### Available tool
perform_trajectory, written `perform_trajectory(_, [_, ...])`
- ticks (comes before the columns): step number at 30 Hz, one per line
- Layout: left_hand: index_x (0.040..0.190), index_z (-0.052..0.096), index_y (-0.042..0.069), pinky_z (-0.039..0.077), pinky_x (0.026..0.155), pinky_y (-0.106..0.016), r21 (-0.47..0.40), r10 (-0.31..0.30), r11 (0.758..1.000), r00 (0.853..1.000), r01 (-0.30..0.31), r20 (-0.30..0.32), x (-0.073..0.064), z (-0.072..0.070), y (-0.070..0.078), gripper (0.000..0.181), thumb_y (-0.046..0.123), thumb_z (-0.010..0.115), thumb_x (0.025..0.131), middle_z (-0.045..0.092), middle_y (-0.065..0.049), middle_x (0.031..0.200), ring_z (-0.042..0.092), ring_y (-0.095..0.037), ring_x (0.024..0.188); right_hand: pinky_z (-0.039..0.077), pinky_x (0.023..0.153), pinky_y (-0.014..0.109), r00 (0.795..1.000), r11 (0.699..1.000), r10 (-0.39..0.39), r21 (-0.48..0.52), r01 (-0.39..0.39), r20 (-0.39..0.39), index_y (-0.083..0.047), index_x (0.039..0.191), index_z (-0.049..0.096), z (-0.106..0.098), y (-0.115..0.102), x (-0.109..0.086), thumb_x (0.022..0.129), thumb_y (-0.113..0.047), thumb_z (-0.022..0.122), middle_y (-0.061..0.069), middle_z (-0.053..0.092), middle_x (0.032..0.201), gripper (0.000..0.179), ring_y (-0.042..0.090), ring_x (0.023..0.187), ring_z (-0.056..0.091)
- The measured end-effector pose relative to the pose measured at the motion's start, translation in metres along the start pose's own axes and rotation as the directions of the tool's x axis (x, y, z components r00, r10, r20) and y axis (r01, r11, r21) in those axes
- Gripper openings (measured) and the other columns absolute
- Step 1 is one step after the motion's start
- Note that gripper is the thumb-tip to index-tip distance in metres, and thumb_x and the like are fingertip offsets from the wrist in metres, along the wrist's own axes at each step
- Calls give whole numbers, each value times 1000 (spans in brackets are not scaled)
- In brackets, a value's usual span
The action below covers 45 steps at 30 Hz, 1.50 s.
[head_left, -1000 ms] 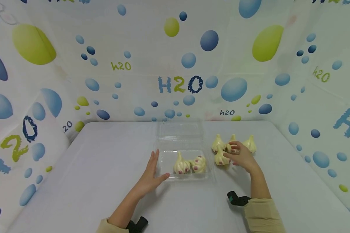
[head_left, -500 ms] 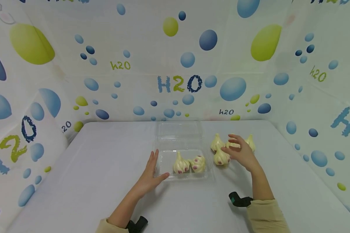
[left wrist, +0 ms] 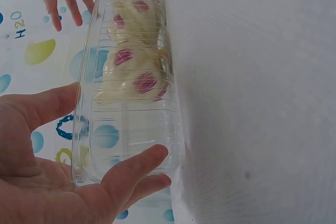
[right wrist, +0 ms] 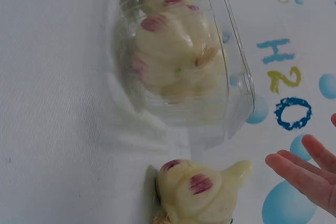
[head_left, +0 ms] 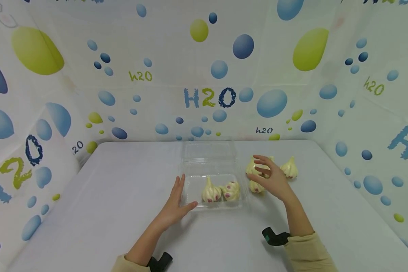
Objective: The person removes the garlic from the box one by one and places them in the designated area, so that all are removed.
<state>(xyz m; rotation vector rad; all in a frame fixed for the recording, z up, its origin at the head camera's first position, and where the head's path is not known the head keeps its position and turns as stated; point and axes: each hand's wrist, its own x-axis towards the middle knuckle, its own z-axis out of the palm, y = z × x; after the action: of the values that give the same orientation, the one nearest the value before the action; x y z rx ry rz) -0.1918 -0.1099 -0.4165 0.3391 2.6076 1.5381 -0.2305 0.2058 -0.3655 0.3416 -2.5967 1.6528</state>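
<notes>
My left hand (head_left: 173,211) rests with spread, straight fingers at the left side of a clear plastic clamshell container (head_left: 192,189). In the left wrist view its thumb and fingers touch the wall and rim without curling round them. Two garlic bulbs lie inside, a left bulb (head_left: 211,192) and a right bulb (head_left: 231,191). My right hand (head_left: 273,182) hovers over the loose garlic right of the container, fingers spread and slightly bent, with nothing seen between them. It partly hides a front garlic bulb (head_left: 256,187) and the bulbs behind. In the right wrist view a loose bulb (right wrist: 199,195) stands below the fingers.
The container's lid (head_left: 209,151) stands open towards the back. Another garlic bulb (head_left: 289,169) stands apart to the right of the group. A white table (head_left: 139,173) bears everything, with a patterned curtain (head_left: 170,68) behind. Black wrist cameras stick out from both sleeves.
My right hand first drew slightly up and right, then shifted left over the front bulbs, uncovering the rightmost garlic bulb. The left hand, container and bulbs stay where they were.
</notes>
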Motion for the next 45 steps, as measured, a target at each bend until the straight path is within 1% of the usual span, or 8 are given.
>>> perform_trajectory(5, [148,3,14,13,101,-62,-2,2,1000,1000,-2,-7,-1,1,0,90,22,66,85,-9,-19,151,-3,-40,136,46,86,47,999,1000,-24,-6,24,28,-21,135,41,9,-5,0,79,-33,71,16,40,134,65,37,120,45])
perform_trajectory(8, [148,3,15,12,101,-63,3,5,1000,1000,-5,-10,-1,1,0,90,23,66,84,-8,-19,151,-3,-41,136,48,81,49,999,1000,-24,14,24,48,-22,135,41,14,-7,1,79,-31,72,16,39,135,65,37,121,43])
perform_trajectory(15, [148,4,14,12,100,-64,5,6,1000,1000,-6,-15,-1,1,1,90,24,66,84,-7,-19,151,-2,-41,136,39,91,53,995,997,-69,34,67,77,-20,134,43,29,-13,4,78,-24,74,18,41,134,64,38,119,45])
perform_trajectory(18, [148,4,14,13,100,-64,6,4,1000,1000,-4,-17,-2,1,2,90,24,66,84,-7,-19,151,-2,-41,136,42,90,51,994,997,-76,24,74,84,-21,133,44,36,-15,5,76,-26,75,15,42,134,65,37,118,46])
perform_trajectory(26, [148,4,14,13,99,-64,-2,0,1000,1000,0,-15,-3,0,3,89,20,65,85,-7,-20,151,-3,-41,135,49,82,42,987,998,-60,38,55,148,-28,133,43,52,-16,5,76,-32,75,9,43,134,66,35,119,46])
perform_trajectory(35, [148,4,13,15,100,-63,15,18,1000,1000,-18,-16,-3,0,3,89,21,65,84,-7,-19,151,-1,-41,136,47,85,42,979,996,-81,62,71,187,-21,134,43,65,-19,5,78,-26,74,12,41,135,64,38,119,45])
perform_trajectory(40, [148,5,12,13,100,-63,23,16,1000,1000,-15,-20,-2,1,3,88,20,66,84,-6,-21,150,-2,-41,135,50,80,39,977,997,-58,54,48,206,-23,134,43,73,-20,7,76,-28,75,10,42,135,66,35,119,45])
perform_trajectory(45, [148,6,11,11,101,-63,19,11,1000,1000,-10,-17,-3,0,4,88,21,66,84,-5,-21,150,-2,-41,135,43,90,48,976,999,-52,12,50,213,-25,134,44,79,-25,5,76,-30,75,8,44,134,65,34,118,47])
